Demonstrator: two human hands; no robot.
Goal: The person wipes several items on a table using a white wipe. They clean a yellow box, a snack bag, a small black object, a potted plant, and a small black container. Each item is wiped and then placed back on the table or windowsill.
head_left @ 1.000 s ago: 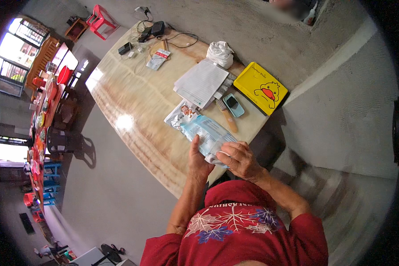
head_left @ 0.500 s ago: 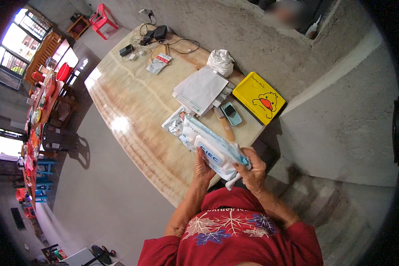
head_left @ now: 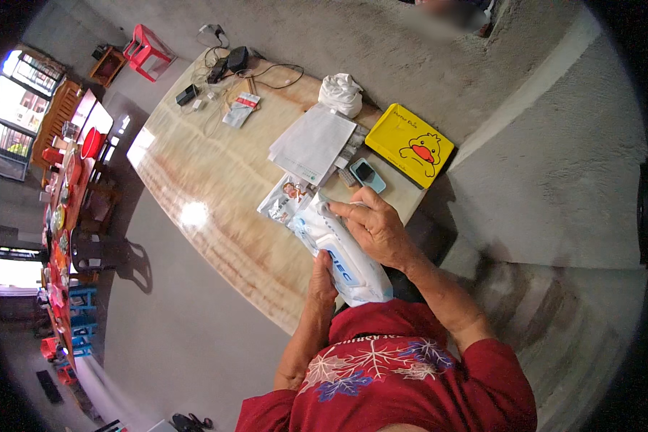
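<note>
The soft white-and-blue plastic pack [head_left: 345, 255] is lifted over the near edge of the long marble-pattern bench [head_left: 216, 194]. It looks light, limp and rather slippery, so holding both ends seems safest. The right hand [head_left: 378, 227] has its fingers closed over the top end; the left hand [head_left: 324, 277] grips the lower side. At 12 o'clock from the pack lie a small phone [head_left: 368, 174] and white papers [head_left: 313, 142]; at 1 o'clock, a yellow flat box with a duck picture [head_left: 409, 144]. A glossy printed sheet [head_left: 284, 198] lies at 10 o'clock, just beside.
</note>
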